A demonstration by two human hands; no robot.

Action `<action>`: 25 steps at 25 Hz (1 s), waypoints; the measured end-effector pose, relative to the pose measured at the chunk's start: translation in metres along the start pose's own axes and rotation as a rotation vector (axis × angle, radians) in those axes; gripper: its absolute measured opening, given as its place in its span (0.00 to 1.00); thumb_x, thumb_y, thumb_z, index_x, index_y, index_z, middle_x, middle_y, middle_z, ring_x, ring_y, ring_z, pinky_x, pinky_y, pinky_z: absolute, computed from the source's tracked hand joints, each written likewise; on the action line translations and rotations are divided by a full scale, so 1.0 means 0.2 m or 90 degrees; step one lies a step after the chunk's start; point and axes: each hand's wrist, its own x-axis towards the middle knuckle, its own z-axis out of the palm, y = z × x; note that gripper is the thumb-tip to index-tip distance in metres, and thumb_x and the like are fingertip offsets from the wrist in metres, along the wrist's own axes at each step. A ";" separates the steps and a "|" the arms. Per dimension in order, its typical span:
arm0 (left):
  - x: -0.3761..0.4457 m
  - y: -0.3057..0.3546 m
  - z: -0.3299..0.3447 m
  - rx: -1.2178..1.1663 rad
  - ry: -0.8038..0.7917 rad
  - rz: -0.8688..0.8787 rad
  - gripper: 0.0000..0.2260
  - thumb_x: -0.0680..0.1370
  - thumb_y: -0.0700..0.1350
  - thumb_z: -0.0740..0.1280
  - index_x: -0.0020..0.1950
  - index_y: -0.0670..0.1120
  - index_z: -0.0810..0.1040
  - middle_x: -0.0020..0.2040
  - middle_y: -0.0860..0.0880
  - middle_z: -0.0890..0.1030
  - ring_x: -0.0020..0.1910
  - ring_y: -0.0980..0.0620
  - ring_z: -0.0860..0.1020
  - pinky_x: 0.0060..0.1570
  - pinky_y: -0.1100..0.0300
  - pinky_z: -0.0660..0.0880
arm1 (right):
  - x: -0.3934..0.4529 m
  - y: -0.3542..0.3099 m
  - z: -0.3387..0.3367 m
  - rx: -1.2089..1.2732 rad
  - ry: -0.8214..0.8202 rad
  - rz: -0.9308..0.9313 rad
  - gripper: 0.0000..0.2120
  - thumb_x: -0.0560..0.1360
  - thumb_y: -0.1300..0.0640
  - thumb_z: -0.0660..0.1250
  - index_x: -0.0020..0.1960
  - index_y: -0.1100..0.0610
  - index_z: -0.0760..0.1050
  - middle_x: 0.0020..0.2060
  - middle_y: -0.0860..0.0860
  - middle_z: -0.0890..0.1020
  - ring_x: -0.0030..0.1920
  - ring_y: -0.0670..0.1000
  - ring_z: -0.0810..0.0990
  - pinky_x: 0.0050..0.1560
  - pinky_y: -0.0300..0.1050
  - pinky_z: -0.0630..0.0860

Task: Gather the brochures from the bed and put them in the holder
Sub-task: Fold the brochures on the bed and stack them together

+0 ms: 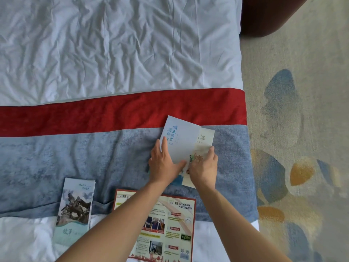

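Early yet: left hand (164, 163) pinching pale blue brochure (179, 140), right hand (204, 167) spread flat on cream brochure (204, 142), statue brochure (75, 207) and red-bordered leaflet (170, 224) ungathered on bed (113, 53) (holder unseen).

A bed (113, 53) with creased white sheets carries a red-and-blue runner (75, 148). Right of the bed lies patterned carpet (302, 129); beyond it, dark furniture (264, 16).

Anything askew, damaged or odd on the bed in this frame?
Nothing damaged. The pale blue brochure lies tilted, overlapping the cream brochure under both hands. The statue brochure and red-bordered leaflet lie loose. No holder is in view.
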 end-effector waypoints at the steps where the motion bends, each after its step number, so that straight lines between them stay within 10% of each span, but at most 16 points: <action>1: -0.02 0.02 0.01 -0.016 -0.006 0.009 0.49 0.70 0.62 0.71 0.81 0.48 0.47 0.80 0.42 0.53 0.77 0.42 0.54 0.71 0.43 0.60 | -0.02 -0.02 0.01 0.000 -0.017 -0.015 0.36 0.71 0.63 0.63 0.76 0.55 0.56 0.67 0.55 0.68 0.62 0.59 0.72 0.60 0.58 0.72; 16: -0.05 -0.11 -0.12 -0.138 0.028 0.004 0.35 0.74 0.52 0.70 0.77 0.50 0.57 0.72 0.48 0.66 0.68 0.47 0.66 0.62 0.47 0.74 | -0.09 -0.11 0.11 -0.079 -0.081 -0.061 0.40 0.71 0.62 0.67 0.79 0.47 0.55 0.73 0.50 0.64 0.68 0.54 0.69 0.60 0.56 0.78; 25: -0.21 -0.71 -0.47 -0.118 0.063 0.004 0.31 0.75 0.52 0.67 0.76 0.49 0.61 0.71 0.48 0.67 0.68 0.46 0.67 0.64 0.48 0.72 | -0.55 -0.23 0.61 -0.121 -0.103 -0.111 0.37 0.73 0.60 0.70 0.78 0.47 0.60 0.73 0.49 0.65 0.69 0.54 0.69 0.63 0.55 0.77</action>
